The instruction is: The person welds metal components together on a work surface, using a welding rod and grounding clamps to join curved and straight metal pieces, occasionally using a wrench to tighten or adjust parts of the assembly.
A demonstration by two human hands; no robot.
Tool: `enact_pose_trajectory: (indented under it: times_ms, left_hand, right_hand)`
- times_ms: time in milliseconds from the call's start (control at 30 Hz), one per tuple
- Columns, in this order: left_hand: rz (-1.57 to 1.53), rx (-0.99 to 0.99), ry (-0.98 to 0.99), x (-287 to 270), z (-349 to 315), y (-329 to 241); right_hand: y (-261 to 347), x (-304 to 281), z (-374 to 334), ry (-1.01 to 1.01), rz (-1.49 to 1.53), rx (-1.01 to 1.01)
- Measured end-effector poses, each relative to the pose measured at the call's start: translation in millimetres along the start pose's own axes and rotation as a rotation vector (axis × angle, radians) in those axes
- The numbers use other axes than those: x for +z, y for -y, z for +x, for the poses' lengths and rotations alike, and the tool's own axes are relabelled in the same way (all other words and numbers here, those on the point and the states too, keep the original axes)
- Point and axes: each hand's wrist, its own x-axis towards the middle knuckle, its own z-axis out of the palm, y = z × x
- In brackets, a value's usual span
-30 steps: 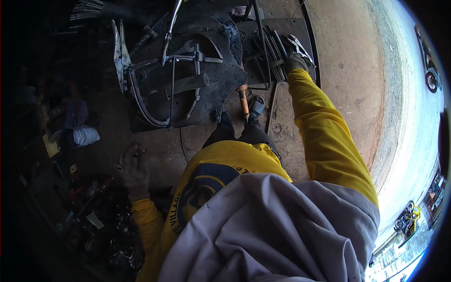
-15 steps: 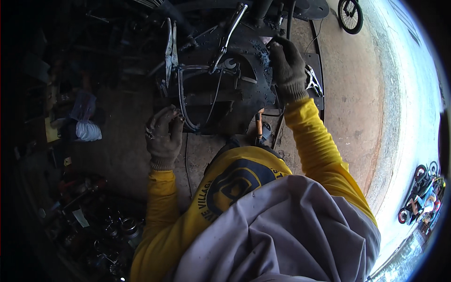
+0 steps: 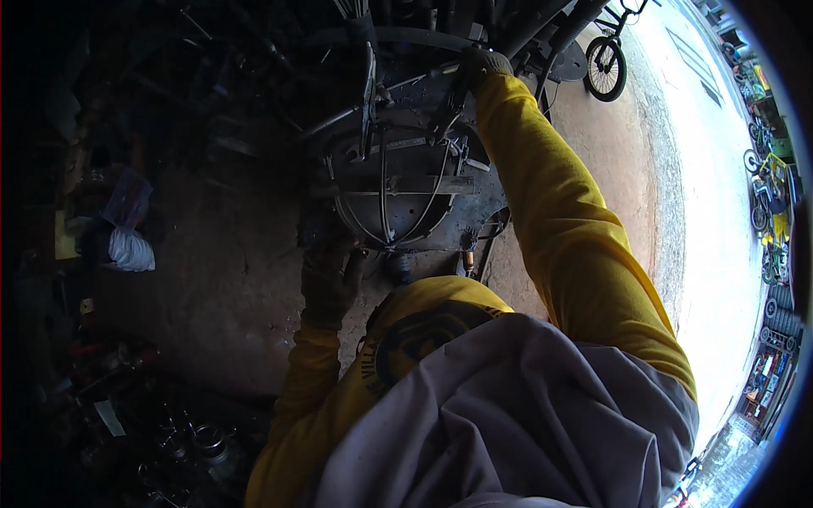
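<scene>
My right hand [image 3: 486, 63], in a dark knit glove, reaches over the far side of the metal work surface. It closes at the upper end of a pair of locking pliers [image 3: 449, 110]; its fingertips are mostly hidden. Those pliers clamp a curved metal frame [image 3: 385, 195] of thin bent rods with a flat crossbar [image 3: 432, 184]. A second pair of locking pliers [image 3: 368, 106] stands upright left of them on the same frame. Close to the near left edge, my gloved left hand [image 3: 329, 279] hangs in shadow, thumb apart from loosely bent fingers, with nothing seen in it.
Dark metal bars [image 3: 542, 25] lean at the far side. A bicycle wheel [image 3: 605, 69] stands beyond, right. An orange-handled tool [image 3: 468, 261] is by the near edge. A white bag [image 3: 131, 251] lies left; metal parts [image 3: 210, 442] fill the lower left.
My right hand has gone farther forward and left, onto the pliers' handle. My left hand has shifted slightly right and down. The whole view has tilted, showing more of the frame.
</scene>
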Motion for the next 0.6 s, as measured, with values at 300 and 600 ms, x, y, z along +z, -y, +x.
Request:
enact_pose_trajectory:
  times_ms: [300, 600]
  left_hand:
    - [0.022, 0.052, -0.027, -14, 14, 7]
    - [-0.274, 0.122, 0.029, -19, 58, 5]
  right_hand:
    - [33, -12, -35, -0.893, 1.080, 0.081]
    - [93, -67, -133, -1.381, 0.806, -0.259]
